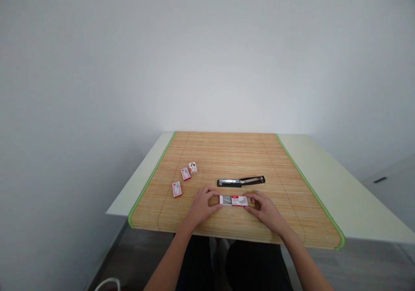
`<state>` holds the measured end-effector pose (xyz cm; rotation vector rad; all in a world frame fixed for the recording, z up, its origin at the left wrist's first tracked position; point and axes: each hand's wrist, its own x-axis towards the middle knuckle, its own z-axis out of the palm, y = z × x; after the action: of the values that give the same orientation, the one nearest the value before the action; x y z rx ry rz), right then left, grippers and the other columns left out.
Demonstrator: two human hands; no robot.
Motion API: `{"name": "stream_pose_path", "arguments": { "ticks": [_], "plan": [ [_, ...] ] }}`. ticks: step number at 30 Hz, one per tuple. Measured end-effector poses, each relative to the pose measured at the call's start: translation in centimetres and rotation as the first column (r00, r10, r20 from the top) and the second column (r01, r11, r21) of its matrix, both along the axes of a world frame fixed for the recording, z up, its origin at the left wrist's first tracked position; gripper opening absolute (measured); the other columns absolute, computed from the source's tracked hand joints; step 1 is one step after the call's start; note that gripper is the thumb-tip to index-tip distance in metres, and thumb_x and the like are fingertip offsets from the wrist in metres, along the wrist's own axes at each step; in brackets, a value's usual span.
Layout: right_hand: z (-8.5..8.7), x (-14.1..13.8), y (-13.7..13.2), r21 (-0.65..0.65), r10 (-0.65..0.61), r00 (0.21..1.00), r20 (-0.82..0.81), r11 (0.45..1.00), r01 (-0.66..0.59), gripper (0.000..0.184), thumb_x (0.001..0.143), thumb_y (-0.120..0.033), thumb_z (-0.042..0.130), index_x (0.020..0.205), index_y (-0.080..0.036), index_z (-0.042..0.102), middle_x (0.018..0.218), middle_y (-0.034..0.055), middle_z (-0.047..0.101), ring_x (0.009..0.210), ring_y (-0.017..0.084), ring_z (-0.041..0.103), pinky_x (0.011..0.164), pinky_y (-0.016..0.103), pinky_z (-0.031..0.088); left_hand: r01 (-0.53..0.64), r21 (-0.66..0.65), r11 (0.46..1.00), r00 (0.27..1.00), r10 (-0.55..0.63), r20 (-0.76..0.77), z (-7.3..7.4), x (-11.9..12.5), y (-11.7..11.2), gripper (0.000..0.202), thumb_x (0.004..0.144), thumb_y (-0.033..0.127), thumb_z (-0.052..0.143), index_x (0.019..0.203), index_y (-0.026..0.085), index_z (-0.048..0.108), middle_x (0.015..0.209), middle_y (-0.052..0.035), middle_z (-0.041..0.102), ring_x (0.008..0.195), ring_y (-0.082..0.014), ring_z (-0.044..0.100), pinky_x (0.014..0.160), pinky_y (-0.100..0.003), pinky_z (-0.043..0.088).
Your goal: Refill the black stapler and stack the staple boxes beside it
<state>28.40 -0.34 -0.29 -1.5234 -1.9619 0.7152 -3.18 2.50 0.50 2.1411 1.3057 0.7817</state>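
A long red and white staple box lies on the bamboo mat near its front edge. My left hand grips the box's left end and my right hand grips its right end. Just beyond the box lies a black stapler, opened out flat. Three small red and white staple boxes sit to the left: one nearest, one in the middle, one farthest.
The mat with green edging covers a white table set against a plain white wall. Bare table strips show on both sides of the mat. My legs are under the front edge. A grey cabinet stands at the right.
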Motion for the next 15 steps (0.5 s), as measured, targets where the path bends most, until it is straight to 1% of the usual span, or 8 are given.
{"name": "stream_pose_path", "arguments": {
  "ticks": [3,5,7,9,10,12,14,15],
  "plan": [
    [0.2,0.0,0.0,-0.001,0.002,1.000,-0.011,1.000,-0.002,0.037,0.085,-0.041,0.069,0.121,-0.029,0.072,0.093,0.0037,0.065,0.087,0.024,0.062,0.082,0.036,0.049,-0.008,0.000,1.000,1.000,0.008,-0.005,0.0,0.1,-0.1,0.036,0.083,0.044,0.078,0.116,0.031,0.070,0.121,-0.0045,0.063,0.117,-0.0279,0.057,0.104,-0.045,0.043],
    [0.6,0.1,0.0,-0.022,0.010,0.999,-0.031,1.000,-0.011,0.041,0.084,-0.042,0.070,0.123,-0.028,0.071,0.093,0.0037,0.066,0.086,0.023,0.062,0.081,0.036,0.050,-0.013,0.005,1.000,1.000,0.013,-0.007,0.0,0.2,-0.1,0.038,0.081,0.045,0.080,0.115,0.030,0.070,0.120,-0.0046,0.063,0.116,-0.0280,0.057,0.103,-0.045,0.043],
    [1.1,0.2,0.3,-0.071,0.020,0.997,-0.068,0.997,-0.025,0.047,0.083,-0.044,0.071,0.128,-0.027,0.068,0.091,0.0026,0.067,0.081,0.022,0.062,0.077,0.035,0.050,-0.027,0.014,1.000,1.000,0.027,-0.010,0.1,0.4,-0.2,0.043,0.077,0.048,0.083,0.112,0.028,0.069,0.118,-0.0046,0.063,0.114,-0.0279,0.058,0.102,-0.044,0.044],
    [1.8,0.2,0.8,-0.115,0.017,0.995,-0.101,0.993,-0.029,0.052,0.084,-0.045,0.070,0.132,-0.026,0.065,0.086,0.0009,0.067,0.074,0.020,0.061,0.071,0.032,0.049,-0.046,0.033,0.998,0.999,0.047,-0.013,0.5,0.6,-0.4,0.045,0.076,0.050,0.084,0.111,0.027,0.067,0.117,-0.0043,0.063,0.112,-0.0275,0.057,0.102,-0.044,0.043],
    [2.2,0.1,1.2,-0.121,0.011,0.995,-0.101,0.992,-0.023,0.052,0.085,-0.045,0.070,0.133,-0.026,0.065,0.084,0.0003,0.067,0.071,0.019,0.060,0.068,0.031,0.048,-0.052,0.046,0.998,0.998,0.052,-0.016,0.7,0.7,-0.5,0.044,0.078,0.050,0.082,0.112,0.027,0.066,0.119,-0.0042,0.063,0.114,-0.0275,0.056,0.103,-0.044,0.043],
    [3.1,-0.6,2.0,-0.096,-0.003,0.998,-0.063,0.995,-0.003,0.050,0.086,-0.045,0.068,0.132,-0.025,0.065,0.082,-0.0001,0.067,0.068,0.018,0.059,0.066,0.030,0.046,-0.045,0.075,0.996,0.999,0.047,-0.026,1.2,1.0,-0.9,0.046,0.082,0.050,0.078,0.121,0.029,0.064,0.128,-0.0043,0.061,0.120,-0.0280,0.053,0.106,-0.045,0.040],
    [4.1,-1.8,2.6,-0.049,0.003,1.000,0.000,0.999,-0.003,0.045,0.088,-0.043,0.068,0.129,-0.025,0.067,0.082,0.0005,0.068,0.069,0.018,0.060,0.066,0.030,0.045,-0.019,0.098,0.995,0.999,0.023,-0.041,1.6,1.3,-1.2,0.053,0.083,0.050,0.078,0.129,0.032,0.061,0.136,-0.0046,0.058,0.127,-0.0292,0.050,0.110,-0.047,0.038],
    [4.5,-2.6,2.7,-0.030,0.024,0.999,0.031,0.999,-0.023,0.041,0.088,-0.042,0.068,0.126,-0.026,0.069,0.083,0.0010,0.068,0.071,0.019,0.061,0.067,0.030,0.045,-0.003,0.103,0.995,0.999,0.008,-0.050,1.7,1.3,-1.3,0.056,0.082,0.049,0.079,0.131,0.033,0.060,0.138,-0.0047,0.057,0.129,-0.0298,0.049,0.111,-0.048,0.037]
  ]
}}
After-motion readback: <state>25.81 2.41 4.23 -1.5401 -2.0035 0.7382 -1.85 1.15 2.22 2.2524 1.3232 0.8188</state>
